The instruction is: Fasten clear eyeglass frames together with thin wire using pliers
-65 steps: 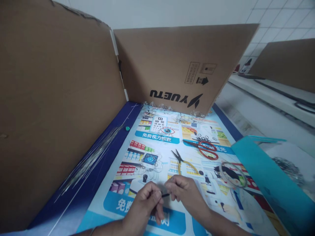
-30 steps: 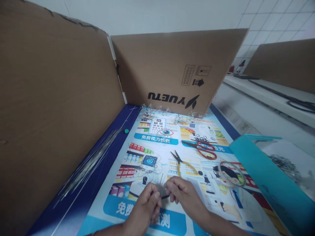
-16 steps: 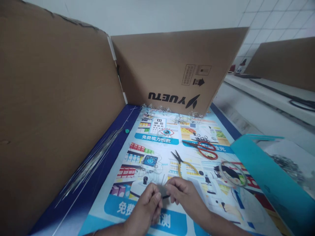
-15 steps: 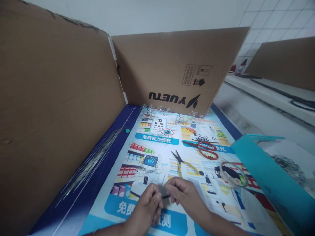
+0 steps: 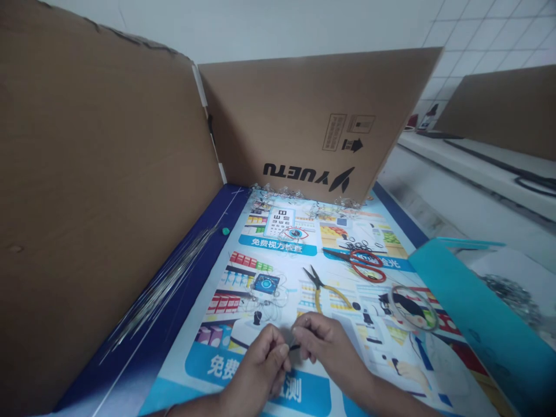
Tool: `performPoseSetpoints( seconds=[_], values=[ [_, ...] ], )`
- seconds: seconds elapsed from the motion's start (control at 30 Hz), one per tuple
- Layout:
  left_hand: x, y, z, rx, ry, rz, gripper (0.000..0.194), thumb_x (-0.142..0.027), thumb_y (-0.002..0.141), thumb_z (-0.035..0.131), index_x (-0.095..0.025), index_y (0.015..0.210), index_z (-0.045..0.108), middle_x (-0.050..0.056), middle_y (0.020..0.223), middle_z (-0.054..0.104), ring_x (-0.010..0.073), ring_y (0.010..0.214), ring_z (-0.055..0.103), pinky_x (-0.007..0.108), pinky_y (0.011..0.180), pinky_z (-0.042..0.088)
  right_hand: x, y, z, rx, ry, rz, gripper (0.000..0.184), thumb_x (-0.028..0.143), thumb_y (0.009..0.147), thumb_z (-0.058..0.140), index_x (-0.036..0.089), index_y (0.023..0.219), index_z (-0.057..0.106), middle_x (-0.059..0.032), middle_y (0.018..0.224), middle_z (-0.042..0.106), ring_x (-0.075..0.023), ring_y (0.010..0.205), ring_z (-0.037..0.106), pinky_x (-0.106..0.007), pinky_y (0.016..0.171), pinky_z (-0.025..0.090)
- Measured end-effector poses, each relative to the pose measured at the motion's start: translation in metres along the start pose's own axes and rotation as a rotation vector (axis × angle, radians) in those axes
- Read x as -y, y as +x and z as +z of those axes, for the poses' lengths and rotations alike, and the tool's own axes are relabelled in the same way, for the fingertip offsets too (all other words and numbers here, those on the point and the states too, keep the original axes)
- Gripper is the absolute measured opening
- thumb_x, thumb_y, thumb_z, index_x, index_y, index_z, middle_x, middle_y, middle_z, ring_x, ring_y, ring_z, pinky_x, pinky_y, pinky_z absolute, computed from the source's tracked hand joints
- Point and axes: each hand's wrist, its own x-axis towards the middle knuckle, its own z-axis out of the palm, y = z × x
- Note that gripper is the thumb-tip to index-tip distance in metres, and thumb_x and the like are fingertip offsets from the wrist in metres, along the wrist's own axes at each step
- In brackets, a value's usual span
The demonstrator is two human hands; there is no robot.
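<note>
My left hand [image 5: 264, 362] is closed in a pinch, thumb against the curled fingers. Close beside it, my right hand [image 5: 319, 339] pinches too, its fingertips a small gap from the left ones. A thin wire, hardly visible, runs between the fingertips; most of it is hidden by the fingers. A short dark strip [image 5: 295, 347] shows in the gap, and I cannot tell if it is held or printed on the sheet. Just beyond the hands lie yellow-handled pliers [image 5: 322, 288], jaws apart. Thin wire loops [image 5: 269, 298] rest beyond my left hand.
Red-handled scissors [image 5: 362, 263] lie farther right, near small black rings [image 5: 358, 244]. A wire coil [image 5: 412, 307] sits beside a turquoise box [image 5: 473, 313] holding a metal heap [image 5: 510, 295]. Straight wires [image 5: 160, 289] lie along the left. Cardboard panels [image 5: 321, 116] stand at the left and back.
My hands stay close together with small finger shifts. Thin pale strands that stood up between them earlier are hardly visible now. The view has tilted slightly; the tools have not moved.
</note>
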Motion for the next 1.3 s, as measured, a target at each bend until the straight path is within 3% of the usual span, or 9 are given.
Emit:
performPoseSetpoints(
  seconds=[0.33,0.77,1.3],
  values=[
    [-0.0001,0.0000,0.0006,0.004,0.042,0.013,0.047,-0.062,0.076,0.056,-0.019,0.072,0.039,-0.009,0.051,0.042,0.0024,0.033,0.027,0.016,0.033,0.018,0.0005,0.0015,-0.0018,0.012,0.020,-0.007,0.033,0.046,0.082,0.057,0.016,0.069,0.055,0.0038,0.050,0.051,-0.0083,0.046,0.045,-0.020,0.045,0.033],
    [0.0032,-0.0015,-0.0020,-0.005,0.059,0.034,0.039,-0.056,0.084,0.050,-0.018,0.074,0.042,-0.011,0.043,0.035,0.0039,0.032,0.024,0.016,0.035,0.018,0.0011,-0.0009,-0.0014,0.014,0.041,-0.011,0.030,0.044,0.082,0.058,0.016,0.069,0.054,0.0043,0.051,0.050,-0.0084,0.047,0.045,-0.020,0.046,0.033],
    [-0.0055,-0.0029,0.0001,-0.006,0.080,-0.026,0.042,-0.060,0.081,0.049,-0.019,0.074,0.041,-0.011,0.041,0.032,0.0051,0.033,0.024,0.016,0.034,0.016,-0.0038,0.0012,-0.0045,0.060,0.048,0.002,0.032,0.046,0.081,0.058,0.016,0.071,0.057,0.0036,0.053,0.051,-0.0082,0.049,0.044,-0.020,0.047,0.034]
  ],
)
